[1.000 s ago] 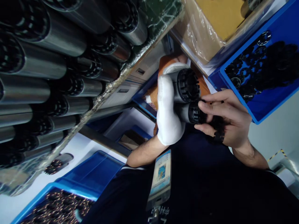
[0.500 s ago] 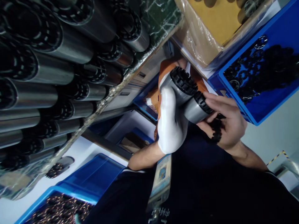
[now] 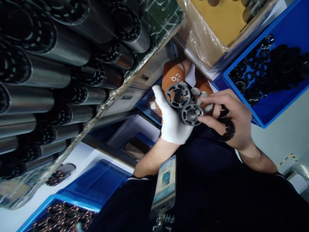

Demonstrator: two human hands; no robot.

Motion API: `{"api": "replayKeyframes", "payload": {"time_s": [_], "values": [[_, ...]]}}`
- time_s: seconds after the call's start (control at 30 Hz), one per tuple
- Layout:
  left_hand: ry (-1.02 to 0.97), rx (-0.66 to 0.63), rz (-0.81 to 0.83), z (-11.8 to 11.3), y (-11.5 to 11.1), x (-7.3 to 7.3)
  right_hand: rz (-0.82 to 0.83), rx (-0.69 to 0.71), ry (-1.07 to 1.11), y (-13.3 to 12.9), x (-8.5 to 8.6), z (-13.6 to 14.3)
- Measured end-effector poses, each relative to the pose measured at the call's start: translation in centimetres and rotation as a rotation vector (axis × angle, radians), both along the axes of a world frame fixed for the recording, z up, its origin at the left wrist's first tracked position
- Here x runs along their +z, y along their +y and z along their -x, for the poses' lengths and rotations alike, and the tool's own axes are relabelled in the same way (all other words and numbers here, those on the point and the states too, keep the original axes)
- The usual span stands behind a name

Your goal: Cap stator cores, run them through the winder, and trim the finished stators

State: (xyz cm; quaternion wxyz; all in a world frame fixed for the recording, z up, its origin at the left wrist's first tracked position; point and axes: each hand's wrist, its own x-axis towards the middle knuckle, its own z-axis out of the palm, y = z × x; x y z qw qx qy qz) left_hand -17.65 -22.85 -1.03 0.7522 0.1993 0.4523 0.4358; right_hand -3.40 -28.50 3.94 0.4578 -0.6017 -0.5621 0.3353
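Observation:
My left hand (image 3: 172, 120), in a white glove, supports two metal cylinders side by side, its thumb raised away from them. The cylinders point end-on to the camera, and spoked dark rings show on the larger upper end (image 3: 178, 95) and the smaller lower end (image 3: 192, 115). Bare and to the right, my right hand (image 3: 233, 120) has its thumb and fingers at the edge of the lower cylinder. Several black toothed rings (image 3: 225, 129) are held against its curled fingers and palm.
Rows of metal cylinders (image 3: 70, 45) stand on a wrapped surface at left. A blue bin (image 3: 265, 120) with black rings is at right, another blue bin (image 3: 84, 187) with copper-coloured parts at lower left. Beyond my hands, a person's orange clothing (image 3: 172, 75) shows.
My left hand has turned the two cylinders so that their ends face the camera, and its thumb has lifted off. My right hand's fingers have spread slightly and shifted down to the lower cylinder's edge.

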Motion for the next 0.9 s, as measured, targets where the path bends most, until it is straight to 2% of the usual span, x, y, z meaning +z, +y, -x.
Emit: {"api": "replayKeyframes", "payload": {"time_s": [0.1, 0.17, 0.23, 0.3, 0.37, 0.43, 0.5, 0.57, 0.63, 0.67, 0.77, 0.9], "values": [[-0.081, -0.063, 0.063, 0.2, -1.1, -1.4, -0.163, -0.192, 0.085, 0.2, 0.2, 1.0], [-0.141, -0.129, 0.023, 0.3, -2.1, -1.5, -0.176, -0.292, 0.042, 0.4, -0.1, 1.7], [-0.132, -0.191, -0.102, 0.2, -3.1, -1.0, -0.123, -0.358, -0.079, 0.7, -0.5, 2.5], [-0.019, -0.197, -0.284, 0.2, -3.8, -0.4, -0.111, -0.401, -0.133, 1.0, -0.8, 2.8], [0.144, -0.163, -0.456, 0.5, -4.1, -0.3, -0.216, -0.424, -0.062, 1.4, -1.0, 2.4], [0.276, -0.117, -0.550, 1.1, -4.0, -0.7, -0.357, -0.438, 0.023, 1.6, -1.1, 1.2], [0.370, -0.088, -0.593, 1.9, -3.6, -1.4, -0.390, -0.384, 0.052, 1.5, -1.0, -0.3], [0.393, -0.055, -0.608, 2.6, -3.1, -1.8, -0.339, -0.201, 0.024, 1.1, -0.9, -1.6], [0.303, -0.066, -0.592, 2.9, -2.7, -1.8, -0.319, 0.001, -0.005, 0.4, -0.7, -2.1], [0.234, -0.091, -0.575, 2.9, -2.6, -1.5, -0.323, 0.053, -0.015, 0.1, -0.4, -2.2], [0.058, -0.160, -0.494, 2.3, -2.6, -0.2, -0.320, -0.004, -0.060, -0.5, 0.7, -1.7], [-0.042, -0.052, -0.347, 1.4, -3.1, 0.9, -0.279, -0.049, -0.225, -0.1, 2.1, -0.8]]}}
